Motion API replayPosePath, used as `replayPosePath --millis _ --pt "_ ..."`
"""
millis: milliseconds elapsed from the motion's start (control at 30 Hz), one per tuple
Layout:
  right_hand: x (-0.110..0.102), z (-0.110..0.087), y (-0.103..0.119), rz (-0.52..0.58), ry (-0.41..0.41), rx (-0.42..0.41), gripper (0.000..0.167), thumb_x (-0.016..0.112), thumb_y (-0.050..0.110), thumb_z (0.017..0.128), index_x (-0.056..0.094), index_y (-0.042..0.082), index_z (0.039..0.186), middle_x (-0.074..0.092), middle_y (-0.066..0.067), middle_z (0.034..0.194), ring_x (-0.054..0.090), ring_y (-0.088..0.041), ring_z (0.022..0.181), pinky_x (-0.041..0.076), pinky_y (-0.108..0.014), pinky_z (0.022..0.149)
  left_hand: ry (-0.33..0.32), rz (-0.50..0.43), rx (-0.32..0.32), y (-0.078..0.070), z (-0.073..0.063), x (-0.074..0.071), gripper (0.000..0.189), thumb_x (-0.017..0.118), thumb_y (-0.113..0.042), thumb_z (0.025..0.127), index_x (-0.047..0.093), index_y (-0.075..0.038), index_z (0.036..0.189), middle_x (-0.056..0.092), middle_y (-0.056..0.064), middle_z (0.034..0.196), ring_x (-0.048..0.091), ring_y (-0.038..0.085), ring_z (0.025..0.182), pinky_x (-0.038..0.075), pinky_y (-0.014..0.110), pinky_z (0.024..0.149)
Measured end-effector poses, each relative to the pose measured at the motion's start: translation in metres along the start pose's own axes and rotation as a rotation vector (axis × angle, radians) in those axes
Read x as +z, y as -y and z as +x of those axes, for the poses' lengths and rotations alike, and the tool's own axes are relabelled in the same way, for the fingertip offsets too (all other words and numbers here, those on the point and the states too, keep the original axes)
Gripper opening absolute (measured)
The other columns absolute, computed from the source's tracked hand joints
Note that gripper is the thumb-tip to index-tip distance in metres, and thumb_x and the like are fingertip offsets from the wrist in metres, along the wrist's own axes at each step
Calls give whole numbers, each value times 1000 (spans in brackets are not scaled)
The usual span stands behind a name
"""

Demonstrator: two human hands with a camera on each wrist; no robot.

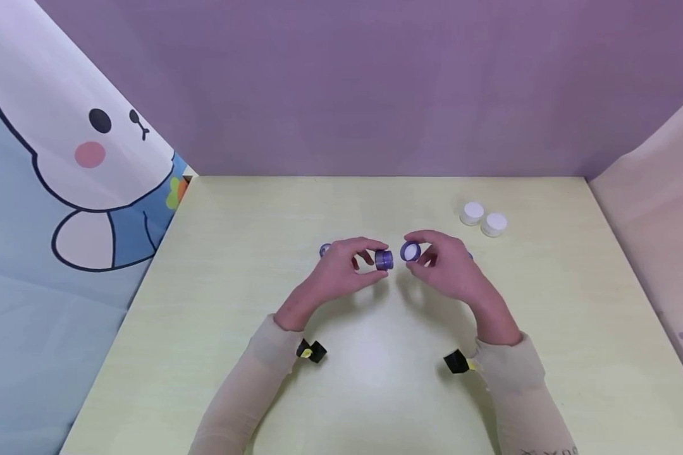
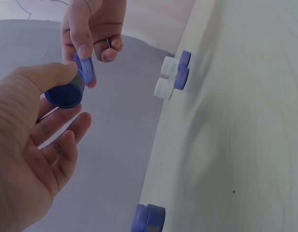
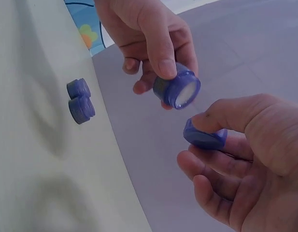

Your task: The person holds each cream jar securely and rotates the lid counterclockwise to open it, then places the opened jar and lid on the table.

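Observation:
My left hand pinches a small purple jar between thumb and fingers, held sideways above the table. Its open mouth faces right, and whitish contents show inside in the right wrist view. Just across from it, my right hand pinches a purple lid, its white inner face turned toward the jar. A small gap separates lid and jar in the head view. Beyond the left hand stand two more purple jars, mostly hidden from the head camera. Two purple lids lie behind the right hand.
Two small white round pieces stand side by side at the table's back right. The pale wooden table meets a purple backdrop at its far edge. A cloth with a cartoon figure hangs at left.

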State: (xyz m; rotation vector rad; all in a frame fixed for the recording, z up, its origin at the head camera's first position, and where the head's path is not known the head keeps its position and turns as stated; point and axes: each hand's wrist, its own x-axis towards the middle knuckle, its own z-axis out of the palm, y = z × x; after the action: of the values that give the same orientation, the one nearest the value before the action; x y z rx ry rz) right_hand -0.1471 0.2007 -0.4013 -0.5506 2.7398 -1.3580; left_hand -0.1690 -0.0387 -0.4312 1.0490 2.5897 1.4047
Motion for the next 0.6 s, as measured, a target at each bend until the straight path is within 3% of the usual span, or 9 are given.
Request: replayPosePath --millis 233,400,600 --pt "-9 -2 -8 4 -31 67 38 74 0 82 60 6 117 66 -10 106 64 -20 74 51 -29 58 9 1 -6 0 1 1 40 80 -21 82 67 -14 119 68 -6 108 63 4 82 51 23 60" --pt "-15 -2 -14 7 -53 60 36 75 0 82 60 5 114 67 -12 105 66 -22 75 52 -28 57 16 18 -18 0 1 1 41 80 -21 82 67 -14 119 68 -7 108 61 2 81 50 23 61" --pt "-23 -1 -24 5 -77 115 37 77 4 81 61 4 114 63 -12 107 65 -25 80 52 -29 63 21 22 -22 0 1 0 40 81 -20 81 68 -13 119 69 -7 106 63 6 81 50 22 60"
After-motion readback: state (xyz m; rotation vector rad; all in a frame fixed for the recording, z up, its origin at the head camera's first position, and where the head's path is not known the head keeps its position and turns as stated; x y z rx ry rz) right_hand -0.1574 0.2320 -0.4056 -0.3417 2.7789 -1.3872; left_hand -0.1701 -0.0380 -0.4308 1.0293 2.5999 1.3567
